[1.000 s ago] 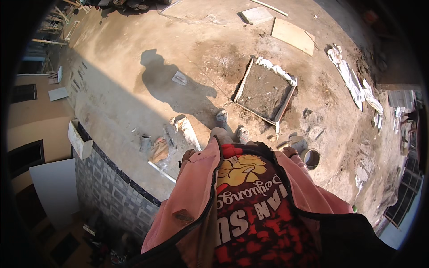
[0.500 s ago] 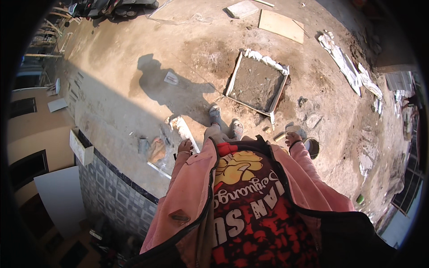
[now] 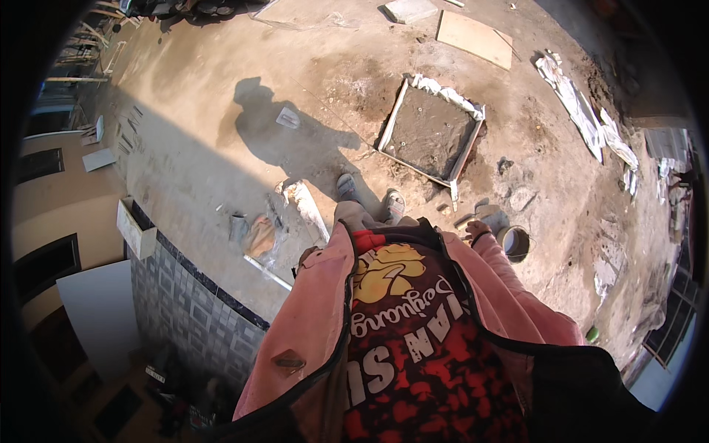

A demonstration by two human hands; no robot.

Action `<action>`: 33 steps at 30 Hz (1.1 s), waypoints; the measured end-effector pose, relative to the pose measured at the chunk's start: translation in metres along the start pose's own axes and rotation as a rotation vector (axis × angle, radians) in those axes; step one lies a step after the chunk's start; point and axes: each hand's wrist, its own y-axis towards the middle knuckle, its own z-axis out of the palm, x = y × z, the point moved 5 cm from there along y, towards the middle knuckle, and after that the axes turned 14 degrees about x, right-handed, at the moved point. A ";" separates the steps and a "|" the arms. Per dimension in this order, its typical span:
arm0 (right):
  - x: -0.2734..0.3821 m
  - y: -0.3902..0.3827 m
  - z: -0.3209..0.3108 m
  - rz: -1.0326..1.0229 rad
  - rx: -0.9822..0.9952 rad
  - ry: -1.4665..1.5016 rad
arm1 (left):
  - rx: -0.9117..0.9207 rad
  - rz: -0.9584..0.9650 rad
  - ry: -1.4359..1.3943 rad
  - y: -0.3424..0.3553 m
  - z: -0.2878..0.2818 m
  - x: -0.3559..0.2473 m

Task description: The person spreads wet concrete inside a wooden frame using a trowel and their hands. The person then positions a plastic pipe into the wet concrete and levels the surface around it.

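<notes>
My right hand (image 3: pixel 476 229) hangs low beside my pink jacket, its fingers loosely apart with nothing visible in them. In the picture it sits next to a round bucket (image 3: pixel 526 245) and a grey rounded object (image 3: pixel 493 216) on the ground. My left hand (image 3: pixel 302 257) is mostly hidden behind the jacket sleeve, so its fingers cannot be made out. Ahead to the right lies a square frame (image 3: pixel 393 116) of narrow boards, filled with smooth grey material like wet mortar. White sheeting (image 3: pixel 443 91) lines its far edge.
A pale board (image 3: pixel 474 39) and a light slab (image 3: pixel 410 10) lie beyond the frame. Crumpled white sacks (image 3: pixel 572 103) stretch along the right. Left of my feet are a whitish plank (image 3: pixel 306 207) and a brown bag-like heap (image 3: pixel 259 236). A tiled wall (image 3: pixel 185 295) stands at left.
My left hand has slipped mostly out of sight behind the sleeve. My right hand has shifted slightly left, and my feet show a changed stance. The ground has shifted slightly in view.
</notes>
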 end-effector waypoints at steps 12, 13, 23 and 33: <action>0.094 0.037 0.030 0.017 0.007 -0.147 | -0.250 0.116 -0.481 -0.020 -0.009 0.019; 0.118 0.039 0.052 0.031 0.022 -0.185 | -0.293 0.122 -0.497 -0.038 -0.024 0.020; 0.285 0.068 0.265 -0.193 0.199 -0.649 | -0.359 -0.087 -0.501 -0.026 -0.151 0.160; 0.428 0.119 0.483 -0.244 0.465 -1.037 | -0.807 0.044 -0.689 -0.086 -0.280 0.156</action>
